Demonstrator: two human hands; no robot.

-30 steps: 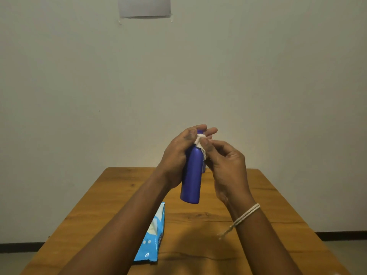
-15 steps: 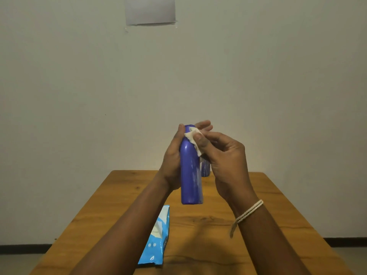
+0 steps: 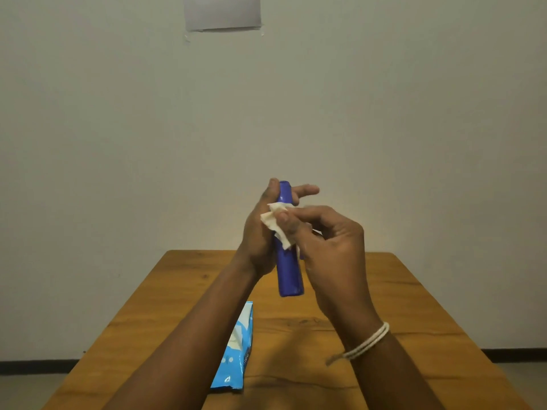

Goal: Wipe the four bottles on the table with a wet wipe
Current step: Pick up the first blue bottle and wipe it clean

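Observation:
A tall blue bottle (image 3: 289,270) is held upright above the wooden table (image 3: 384,309). My left hand (image 3: 260,232) grips its upper part from the left, thumb near the cap and fingers showing behind it. My right hand (image 3: 325,244) pinches a crumpled white wet wipe (image 3: 276,223) between thumb and fingers and presses it on the bottle's upper body. A sliver of another blue bottle shows behind my right hand. The other bottles are hidden.
A light blue pack of wet wipes (image 3: 235,350) lies on the table near my left forearm. The table's far edge meets a plain wall with a grey sheet of paper (image 3: 222,11) taped high up.
The bottle has been turned and stands more upright. The wipe has slid down from the cap to the upper body, leaving the cap bare.

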